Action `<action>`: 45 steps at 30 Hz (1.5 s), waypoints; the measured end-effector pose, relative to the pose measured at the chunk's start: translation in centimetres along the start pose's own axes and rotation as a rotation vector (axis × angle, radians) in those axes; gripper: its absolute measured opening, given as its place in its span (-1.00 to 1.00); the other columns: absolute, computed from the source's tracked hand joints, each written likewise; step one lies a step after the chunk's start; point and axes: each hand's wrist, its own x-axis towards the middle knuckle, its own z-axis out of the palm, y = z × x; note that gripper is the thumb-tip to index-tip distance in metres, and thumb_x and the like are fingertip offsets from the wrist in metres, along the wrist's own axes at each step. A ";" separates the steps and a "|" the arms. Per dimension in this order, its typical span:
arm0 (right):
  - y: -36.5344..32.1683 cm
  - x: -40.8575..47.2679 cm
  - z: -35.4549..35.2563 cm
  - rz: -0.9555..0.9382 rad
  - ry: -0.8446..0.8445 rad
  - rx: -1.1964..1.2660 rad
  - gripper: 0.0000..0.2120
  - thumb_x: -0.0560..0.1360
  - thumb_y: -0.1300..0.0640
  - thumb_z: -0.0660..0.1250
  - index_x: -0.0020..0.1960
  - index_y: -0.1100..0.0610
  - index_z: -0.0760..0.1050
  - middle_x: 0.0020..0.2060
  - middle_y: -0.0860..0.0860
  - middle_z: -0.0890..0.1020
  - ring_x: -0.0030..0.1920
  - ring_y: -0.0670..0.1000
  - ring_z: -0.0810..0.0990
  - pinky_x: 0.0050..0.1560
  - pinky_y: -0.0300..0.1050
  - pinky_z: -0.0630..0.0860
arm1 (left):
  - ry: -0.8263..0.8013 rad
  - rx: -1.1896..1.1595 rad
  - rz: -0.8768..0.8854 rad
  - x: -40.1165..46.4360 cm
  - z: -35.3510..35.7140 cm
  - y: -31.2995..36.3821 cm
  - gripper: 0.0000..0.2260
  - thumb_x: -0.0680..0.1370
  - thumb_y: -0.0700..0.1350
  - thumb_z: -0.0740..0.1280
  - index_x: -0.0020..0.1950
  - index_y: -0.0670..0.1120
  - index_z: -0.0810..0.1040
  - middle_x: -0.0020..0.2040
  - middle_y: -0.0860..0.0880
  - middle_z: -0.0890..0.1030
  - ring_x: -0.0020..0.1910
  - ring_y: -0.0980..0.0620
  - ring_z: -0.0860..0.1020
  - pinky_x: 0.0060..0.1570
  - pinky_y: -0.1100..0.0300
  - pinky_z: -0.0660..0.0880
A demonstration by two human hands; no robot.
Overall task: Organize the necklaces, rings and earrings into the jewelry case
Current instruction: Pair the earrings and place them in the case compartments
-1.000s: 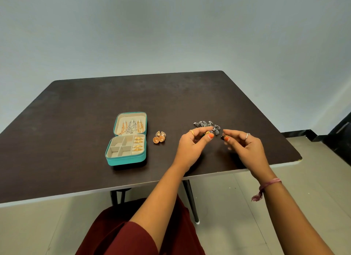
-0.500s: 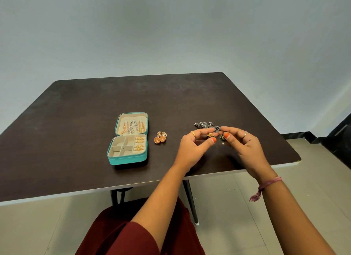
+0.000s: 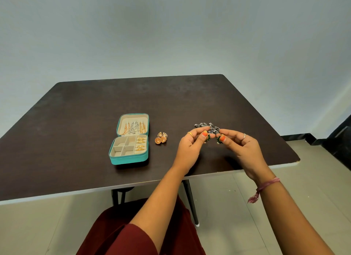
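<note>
Jewelry case (image 3: 128, 156): teal, open at nine o'clock on table (image 3: 76, 121); rings, necklaces inside.

Head view: left hand (image 3: 190, 148) and right hand (image 3: 245, 148) each pinch a green-and-gold earring (image 3: 219, 139) between thumb and fingertips. Risk: slipped pinch drops it off the near edge or into the silver jewelry pile (image 3: 208, 126). No legible writing.

left hand (image 3: 190, 146): raised, palm up-ish, thumb and forefinger pinched on something small
right hand (image 3: 242, 146): same deal, mirrored, fingertips nearly meeting the left's
</note>
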 end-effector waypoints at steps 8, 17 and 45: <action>-0.7 -0.2 0.4 0.166 -0.009 0.179 -0.78 0.57 0.21 0.25 0.16 0.14 0.60 0.02 0.04 0.69 0.00 -0.07 0.64 0.06 -0.18 0.54 | 0.002 -0.071 -0.101 -0.7 -0.7 0.5 -0.78 0.61 -0.23 0.23 0.20 -0.16 0.58 0.09 -0.10 0.67 0.08 0.14 0.58 -0.01 0.36 0.45; -1.7 -0.5 1.3 0.188 -0.035 0.156 -0.78 0.58 0.18 0.23 0.14 0.13 0.61 0.03 0.04 0.69 0.02 -0.06 0.64 0.07 -0.13 0.50 | 0.008 -0.108 -0.124 -1.5 -1.3 1.8 -0.83 0.53 -0.21 0.35 0.09 -0.10 0.64 0.05 -0.08 0.68 0.04 0.16 0.60 0.06 0.30 0.46; -2.8 0.7 7.2 0.211 -0.245 0.084 -0.76 0.53 0.24 0.32 0.19 0.15 0.57 -0.02 0.07 0.70 -0.04 0.02 0.69 -0.13 -0.21 0.63 | -0.130 0.580 -0.399 -0.3 -9.4 9.0 -0.86 0.56 -0.32 0.30 0.11 -0.23 0.55 -0.24 -0.07 0.58 -0.31 0.09 0.57 -0.43 0.36 0.53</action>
